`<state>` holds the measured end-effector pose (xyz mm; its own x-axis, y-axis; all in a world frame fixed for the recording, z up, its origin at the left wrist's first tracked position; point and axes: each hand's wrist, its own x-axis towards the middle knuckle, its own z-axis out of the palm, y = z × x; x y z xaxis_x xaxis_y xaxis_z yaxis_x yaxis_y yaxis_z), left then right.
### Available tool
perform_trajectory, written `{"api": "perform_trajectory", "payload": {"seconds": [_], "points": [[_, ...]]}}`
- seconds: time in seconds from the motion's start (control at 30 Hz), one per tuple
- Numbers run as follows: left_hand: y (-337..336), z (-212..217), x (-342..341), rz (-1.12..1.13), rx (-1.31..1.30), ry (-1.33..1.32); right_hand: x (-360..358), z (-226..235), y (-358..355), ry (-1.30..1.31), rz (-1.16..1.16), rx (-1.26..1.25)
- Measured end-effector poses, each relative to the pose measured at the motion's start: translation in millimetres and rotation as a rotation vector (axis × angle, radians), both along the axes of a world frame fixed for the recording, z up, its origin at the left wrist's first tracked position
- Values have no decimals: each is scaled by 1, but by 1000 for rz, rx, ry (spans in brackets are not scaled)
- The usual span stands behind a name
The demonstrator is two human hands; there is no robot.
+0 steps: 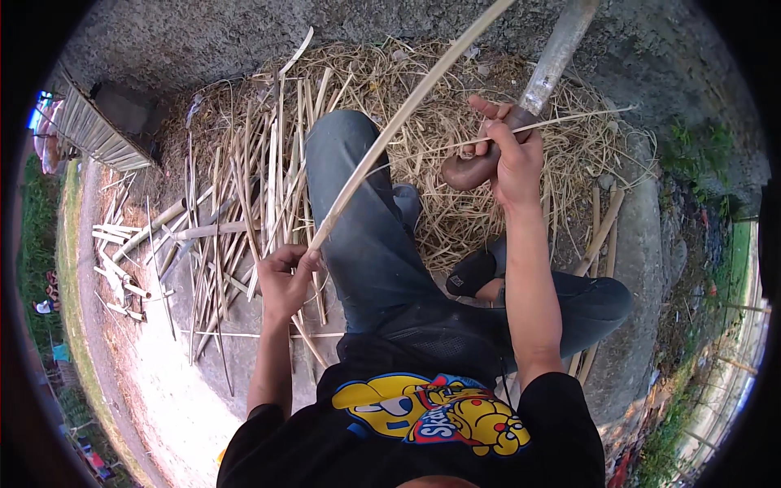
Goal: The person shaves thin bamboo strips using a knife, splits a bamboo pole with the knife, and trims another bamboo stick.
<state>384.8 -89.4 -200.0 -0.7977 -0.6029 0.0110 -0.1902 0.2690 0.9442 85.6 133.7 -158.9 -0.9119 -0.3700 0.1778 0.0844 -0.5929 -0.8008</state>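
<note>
My left hand [286,281] pinches the lower end of a long, pale bamboo strip [382,140], which slants up over my knee toward the top edge. Farther right, my right hand [517,159] is closed around the brown, hooked handle [472,170] of a large knife. The wide grey blade [556,61] points up and away from me. A thin pale sliver [573,119] runs across the fingers of that hand; whether it is pinched or only lies there I cannot tell. The knife and the bamboo strip are apart.
Curly shavings [435,215] cover the ground beyond my legs. Many cut strips [272,163] lie heaped left of my knee, with bamboo lengths [167,220] beside them. A rough wall [203,41] rises at the back. A slatted panel [102,126] stands far left.
</note>
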Motion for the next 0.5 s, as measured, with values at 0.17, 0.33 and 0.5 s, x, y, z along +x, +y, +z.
{"api": "perform_trajectory", "payload": {"seconds": [0.17, 0.33, 0.5], "points": [[-14, 31, -48, 155, 65, 235, 36, 4, 18, -173, 83, -33], [-27, 54, -93, 209, 128, 447, 76, -9, 22, -182, 196, 109], [-69, 72, -118, 521, 332, 839, 81, -6, 44, -208, 193, 136]]}}
